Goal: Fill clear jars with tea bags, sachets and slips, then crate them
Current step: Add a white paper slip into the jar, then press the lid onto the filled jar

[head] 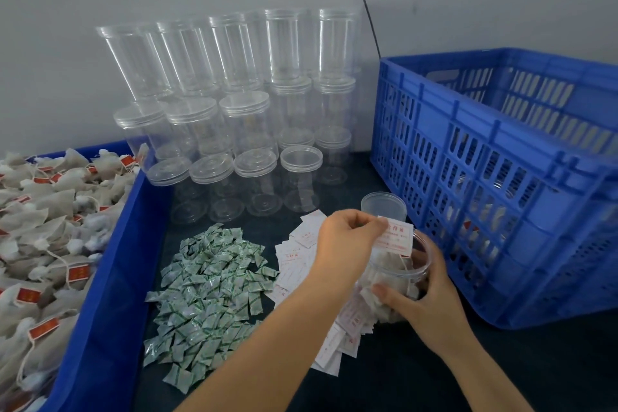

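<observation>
Jar [406,274] of tea bags gripped by right hand [424,298]; left hand [344,241] fingers pinch red-printed slip [396,237], writing unreadable.

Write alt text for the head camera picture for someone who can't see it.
The left hand pinches a paper slip over an open tea-bag-filled jar gripped by the right hand. Nearby: sachets, empty jars, blue crate.
</observation>
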